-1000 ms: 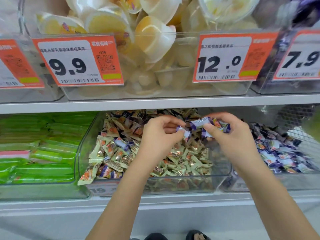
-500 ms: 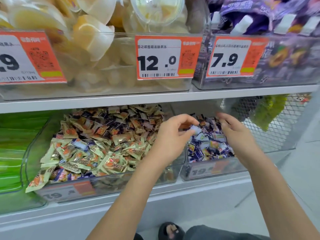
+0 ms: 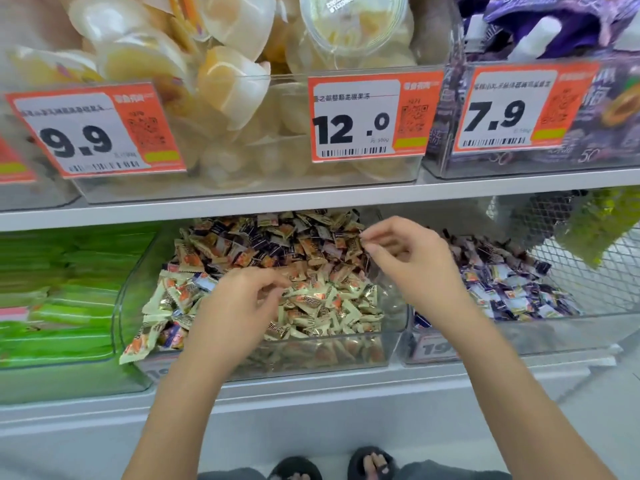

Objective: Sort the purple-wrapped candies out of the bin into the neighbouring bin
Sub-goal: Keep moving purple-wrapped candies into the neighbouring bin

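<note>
The middle bin [image 3: 391, 351], a clear tub on the lower shelf [image 3: 311, 393], holds a heap of cream-and-orange candies [image 3: 311, 303] with purple-wrapped candies [image 3: 204, 281] scattered among them. Just right of the middle bin stands the neighbouring bin [image 3: 554, 337], filled with purple wrappers. The left hand [image 3: 235, 306] hovers over the middle bin's front, fingers loosely curled, holding nothing visible. The right hand [image 3: 412, 261] is above the middle bin's right wall, fingertips pinched together; whether it holds a candy cannot be told.
</note>
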{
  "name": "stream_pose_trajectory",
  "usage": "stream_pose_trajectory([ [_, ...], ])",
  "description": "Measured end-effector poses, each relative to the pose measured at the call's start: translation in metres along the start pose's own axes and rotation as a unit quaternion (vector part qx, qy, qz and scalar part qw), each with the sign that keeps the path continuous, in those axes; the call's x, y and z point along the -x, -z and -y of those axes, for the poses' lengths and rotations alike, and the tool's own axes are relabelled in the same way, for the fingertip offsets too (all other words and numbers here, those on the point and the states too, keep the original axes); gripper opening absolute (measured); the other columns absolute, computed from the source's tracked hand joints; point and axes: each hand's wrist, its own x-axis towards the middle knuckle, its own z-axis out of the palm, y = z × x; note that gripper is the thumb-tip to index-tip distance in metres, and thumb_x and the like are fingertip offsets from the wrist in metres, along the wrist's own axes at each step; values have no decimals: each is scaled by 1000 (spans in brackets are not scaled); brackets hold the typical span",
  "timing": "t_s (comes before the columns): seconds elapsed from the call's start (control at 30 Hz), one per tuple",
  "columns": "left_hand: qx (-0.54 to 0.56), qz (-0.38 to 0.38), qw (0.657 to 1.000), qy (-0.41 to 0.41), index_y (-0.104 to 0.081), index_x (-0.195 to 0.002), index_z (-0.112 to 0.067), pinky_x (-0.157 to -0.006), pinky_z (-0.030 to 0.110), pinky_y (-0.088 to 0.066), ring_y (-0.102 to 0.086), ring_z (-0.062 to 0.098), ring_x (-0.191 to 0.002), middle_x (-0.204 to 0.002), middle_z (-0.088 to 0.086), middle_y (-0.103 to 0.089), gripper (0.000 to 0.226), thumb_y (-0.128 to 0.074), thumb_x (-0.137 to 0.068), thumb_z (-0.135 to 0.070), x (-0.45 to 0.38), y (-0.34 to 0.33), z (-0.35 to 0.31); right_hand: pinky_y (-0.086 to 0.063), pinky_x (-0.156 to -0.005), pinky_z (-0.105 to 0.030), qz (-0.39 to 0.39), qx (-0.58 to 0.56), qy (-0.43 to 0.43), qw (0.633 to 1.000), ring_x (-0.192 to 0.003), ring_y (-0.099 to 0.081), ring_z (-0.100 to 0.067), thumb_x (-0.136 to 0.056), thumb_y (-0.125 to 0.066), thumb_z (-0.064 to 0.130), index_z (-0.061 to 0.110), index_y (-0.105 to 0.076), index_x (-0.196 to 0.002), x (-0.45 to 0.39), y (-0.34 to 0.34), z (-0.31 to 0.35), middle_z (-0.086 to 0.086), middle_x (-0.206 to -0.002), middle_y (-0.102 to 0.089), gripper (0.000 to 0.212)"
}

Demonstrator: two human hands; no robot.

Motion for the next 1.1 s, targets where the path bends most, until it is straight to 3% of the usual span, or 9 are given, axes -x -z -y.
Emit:
stream_pose_trajectory([
  [0.17, -46, -50, 993, 92, -71, -93, -30, -70, 28, -46, -60, 8, -82, -84, -18, -63, 20, -67, -84, -13, 21, 42, 55, -40, -80, -5, 225, -2, 54, 973, -87, -51, 17, -83, -72, 24, 31, -61, -113, -10, -87, 31, 21, -111, -61, 33],
  [0.23, -41, -39, 991, 120, -71, -94, -27, -70, 27, -45, -60, 6, -82, -87, -12, -66, 20, -69, -82, -11, 24, 50, 70, -33, -105, -26, 327, 54, 74, 941, -122, -39, 3, -81, -72, 35, 37, -50, -129, -19, -119, 38, 14, -139, -46, 52],
  [0.33, -9, -45, 992, 118, -71, -91, -26, -69, 19, -46, -59, -1, -82, -87, -13, -65, 19, -72, -80, -11, 28, 56, 82, -24, -112, -41, 461, 181, 93, 864, -139, -22, -17, -79, -73, 37, 37, -34, -142, -26, -158, 36, 7, -154, -24, 74],
  [0.53, 7, -22, 995, 93, -71, -97, -27, -62, 3, -40, -55, -14, -78, -83, -27, -57, 26, -76, -77, -11, 31, 59, 92, -50, -77, -33, 332, 224, 76, 913, -96, -56, -20, -86, -60, 7, 30, -61, -111, -43, -146, 1, 3, -109, -57, 34],
  [0.73, -27, 48, 995, 78, -70, -100, -27, -66, -6, -32, -49, -11, -76, -92, -16, -59, 30, -73, -78, -6, 32, 60, 93, -37, -97, -42, 243, 389, 21, 888, -117, -41, -24, -77, -47, -10, 37, -59, -109, -59, -121, -1, 5, -136, -45, 58],
  [0.87, -37, 73, 992, 92, -70, -105, -25, -71, -6, -31, -49, -4, -83, -99, -13, -58, 43, -61, -80, 9, 33, 63, 92, -39, -48, -8, 248, 210, 94, 941, -64, -48, 8, -78, -49, -8, 39, -61, -105, -49, -129, 30, 9, -132, -51, 56],
  [0.93, -42, 80, 991, 102, -69, -108, -25, -81, 3, -37, -54, 2, -91, -106, -9, -61, 47, -58, -81, 11, 32, 62, 91, -43, -63, -4, 333, 164, 123, 920, -87, -56, 9, -82, -61, 6, 36, -55, -122, -41, -148, 39, 8, -132, -53, 51],
  [1.0, -54, 88, 990, 99, -67, -114, -24, -93, 19, -41, -57, 10, -101, -114, -4, -62, 46, -61, -80, 7, 29, 59, 90, -40, -97, -21, 400, 224, 126, 879, -124, -46, -11, -76, -76, 23, 34, -36, -142, -37, -168, 34, 6, -145, -40, 78],
  [1.1, -95, 76, 988, 98, -69, -109, -28, -88, 34, -47, -58, 17, -101, -111, -3, -63, 34, -75, -77, -17, 24, 52, 87, -31, -112, -42, 411, 243, 97, 873, -139, -29, -26, -65, -85, 33, 34, -16, -150, -40, -187, 25, 3, -155, -26, 109],
])
